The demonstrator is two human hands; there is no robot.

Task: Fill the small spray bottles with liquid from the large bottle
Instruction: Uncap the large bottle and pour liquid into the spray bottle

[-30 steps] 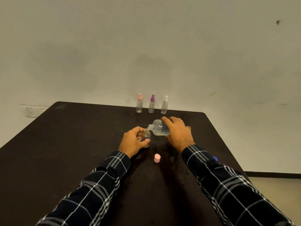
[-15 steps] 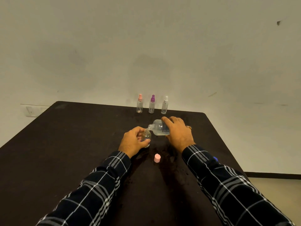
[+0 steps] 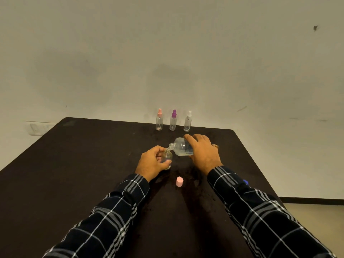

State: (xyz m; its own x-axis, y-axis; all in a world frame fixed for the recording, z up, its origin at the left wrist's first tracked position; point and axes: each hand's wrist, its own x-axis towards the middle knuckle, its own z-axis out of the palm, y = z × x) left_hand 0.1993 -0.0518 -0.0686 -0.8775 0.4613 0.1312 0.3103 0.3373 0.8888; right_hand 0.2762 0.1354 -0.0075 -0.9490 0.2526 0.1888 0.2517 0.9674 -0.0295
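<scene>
Currently counted: four small spray bottles, one large bottle, one loose pink cap, two hands. Left hand (image 3: 153, 161) was wrapped around one open small bottle (image 3: 167, 157), which stood upright on the dark table (image 3: 78, 164) near its middle, fingers closed on the body. Right hand (image 3: 202, 152) gripped the large bottle (image 3: 181, 148) from above, fingers clenched round its far half; a ring (image 3: 216, 145) showed on one finger. Large bottle was tipped roughly sideways, neck pointing left and down, mouth just above the small bottle's opening. Clear liquid ran between the two; fill level too hard to read. Pink cap (image 3: 179, 181) sat alone on the table, nearer the camera, between the two forearms. Three capped small bottles stood upright in a row at the far edge: pink-topped bottle (image 3: 159, 120), purple-topped bottle (image 3: 173, 120), white-topped bottle (image 3: 187, 121), apart from each other, all looking empty. Something small and blue (image 3: 245, 182) peeked out beside the right sleeve, can't tell what. Both sleeves were dark plaid.
</scene>
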